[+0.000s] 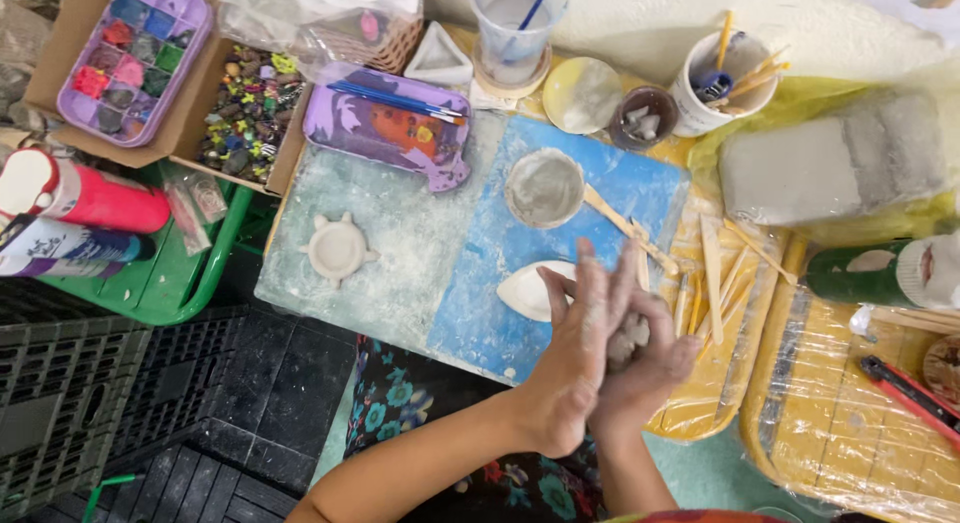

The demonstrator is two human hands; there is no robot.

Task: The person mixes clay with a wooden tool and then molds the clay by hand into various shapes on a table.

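Left hand [575, 358] and right hand [645, 368] press a grey clay lump [630, 340] between cupped palms, just right of leaf-shaped clay dish [528, 289]; even, rolling pressure suits.

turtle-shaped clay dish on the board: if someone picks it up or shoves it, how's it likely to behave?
The turtle-shaped clay dish looks thin-rimmed with small stubby legs, so probably fragile; the legs could snap. It sits flat and wide on the dusty board, so it is unlikely to tip or roll. A push would likely slide it on the powder.
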